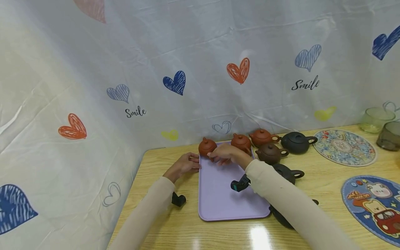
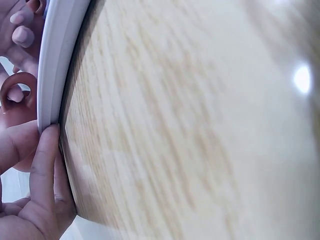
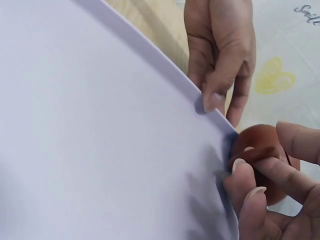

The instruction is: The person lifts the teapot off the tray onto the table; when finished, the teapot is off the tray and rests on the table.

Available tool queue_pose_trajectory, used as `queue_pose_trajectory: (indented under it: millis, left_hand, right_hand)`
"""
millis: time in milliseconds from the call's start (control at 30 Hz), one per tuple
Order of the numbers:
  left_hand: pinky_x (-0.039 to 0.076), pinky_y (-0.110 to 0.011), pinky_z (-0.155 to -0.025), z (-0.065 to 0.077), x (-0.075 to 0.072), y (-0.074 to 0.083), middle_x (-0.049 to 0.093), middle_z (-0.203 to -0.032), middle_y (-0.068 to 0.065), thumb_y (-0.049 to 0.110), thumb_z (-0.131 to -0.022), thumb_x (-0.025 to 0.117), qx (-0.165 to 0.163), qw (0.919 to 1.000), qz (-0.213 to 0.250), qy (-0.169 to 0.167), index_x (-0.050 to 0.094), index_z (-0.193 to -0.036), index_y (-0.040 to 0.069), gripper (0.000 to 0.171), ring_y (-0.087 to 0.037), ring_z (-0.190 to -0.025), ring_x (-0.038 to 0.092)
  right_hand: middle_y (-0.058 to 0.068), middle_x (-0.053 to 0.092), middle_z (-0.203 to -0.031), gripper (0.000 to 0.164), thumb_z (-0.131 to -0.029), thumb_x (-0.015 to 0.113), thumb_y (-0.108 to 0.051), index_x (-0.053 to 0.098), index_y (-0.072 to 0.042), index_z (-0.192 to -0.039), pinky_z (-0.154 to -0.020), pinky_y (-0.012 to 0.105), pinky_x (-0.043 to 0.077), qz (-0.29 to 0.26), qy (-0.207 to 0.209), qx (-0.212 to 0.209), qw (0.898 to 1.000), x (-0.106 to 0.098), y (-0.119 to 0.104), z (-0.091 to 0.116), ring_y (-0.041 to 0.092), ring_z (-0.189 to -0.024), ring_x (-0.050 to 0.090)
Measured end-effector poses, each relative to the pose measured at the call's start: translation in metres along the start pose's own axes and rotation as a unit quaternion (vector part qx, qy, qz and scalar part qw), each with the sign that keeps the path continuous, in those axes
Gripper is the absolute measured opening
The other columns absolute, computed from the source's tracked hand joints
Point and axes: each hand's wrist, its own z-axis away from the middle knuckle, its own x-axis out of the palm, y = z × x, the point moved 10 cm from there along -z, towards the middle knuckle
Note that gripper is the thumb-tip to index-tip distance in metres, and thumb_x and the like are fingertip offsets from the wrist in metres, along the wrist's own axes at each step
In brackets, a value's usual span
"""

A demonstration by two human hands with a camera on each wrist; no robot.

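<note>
Red clay teapot (image 1: pixel 205 146)'s at the lilac tray (image 1: pixel 228 198)'s far-left corner, your right hand (image 1: pixel 228 152) gripping its handle (image 3: pixel 262 154) while your left hand (image 1: pixel 183 164) pinches the tray, probably so it won't slide.

Legible text: "Smile", black script, on the white backdrop (image 1: pixel 200 41).
Head view: one "Smile" (image 1: pixel 135 111) left of centre, slanting up; second "Smile" (image 1: pixel 306 83) right of centre, higher up. Right wrist view: "Smile" (image 3: pixel 307 13) at upper right corner, last letter clipped by frame edge. Red lettering (image 1: pixel 356 195) on blue cartoon mat (image 1: pixel 373 208) and central marking on floral mat (image 1: pixel 345 147): too small to read reliably.
</note>
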Motion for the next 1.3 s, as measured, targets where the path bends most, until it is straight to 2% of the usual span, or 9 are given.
queue_pose_trajectory:
  millis: [167, 533, 833, 1067, 1300]
  left_hand:
    - [0.06, -0.038, -0.089, 0.0, 0.0, 0.0, 0.058, -0.125, -0.021, -0.008, -0.088, 0.068, 0.002, 1.0, -0.007, 0.0, 0.05, -0.134, -0.004, 0.049, -0.021, -0.093, 0.066]
    - [0.06, -0.038, -0.09, -0.001, 0.0, 0.0, 0.058, -0.127, -0.022, -0.006, -0.089, 0.068, 0.001, 1.0, -0.009, 0.0, 0.05, -0.135, -0.004, 0.049, -0.021, -0.094, 0.067]
    - [0.06, -0.038, -0.09, -0.002, -0.001, -0.001, 0.057, -0.127, -0.022, -0.008, -0.089, 0.067, 0.004, 1.0, -0.006, -0.002, 0.05, -0.135, -0.004, 0.05, -0.021, -0.094, 0.066]
    - [0.06, -0.038, -0.09, -0.003, -0.002, -0.001, 0.056, -0.126, -0.021, -0.009, -0.089, 0.067, 0.003, 1.0, -0.004, -0.001, 0.049, -0.136, -0.005, 0.05, -0.021, -0.094, 0.065]
    - [0.06, -0.038, -0.09, -0.002, 0.0, 0.0, 0.056, -0.128, -0.023, -0.006, -0.09, 0.067, 0.002, 0.9999, -0.012, -0.006, 0.049, -0.136, -0.005, 0.049, -0.022, -0.095, 0.066]
  right_hand:
    - [0.007, 0.068, -0.097, 0.036, -0.095, 0.067, -0.036, 0.073, -0.004, -0.112, -0.053, 0.021, 0.052, -0.026, -0.014, 0.021, 0.999, 0.01, 0.006, -0.004, 0.012, -0.061, 0.064]
    - [0.005, 0.061, -0.093, 0.036, -0.101, 0.06, -0.032, 0.07, 0.001, -0.108, -0.057, 0.024, 0.055, -0.026, 0.008, -0.02, 0.999, 0.012, -0.001, -0.003, 0.014, -0.066, 0.064]
    - [0.005, 0.059, -0.094, 0.035, -0.102, 0.056, -0.029, 0.068, 0.004, -0.104, -0.06, 0.026, 0.055, -0.051, 0.043, -0.052, 0.996, -0.003, -0.007, -0.002, 0.018, -0.071, 0.066]
    - [0.013, 0.065, -0.098, 0.035, -0.103, 0.054, -0.029, 0.068, 0.004, -0.101, -0.066, 0.033, 0.057, -0.044, 0.03, -0.061, 0.997, -0.011, -0.019, 0.008, 0.023, -0.073, 0.069]
    - [0.01, 0.066, -0.099, 0.034, -0.103, 0.053, -0.03, 0.067, 0.0, -0.1, -0.073, 0.037, 0.058, -0.02, 0.005, -0.086, 0.996, -0.026, -0.037, 0.027, 0.019, -0.076, 0.068]
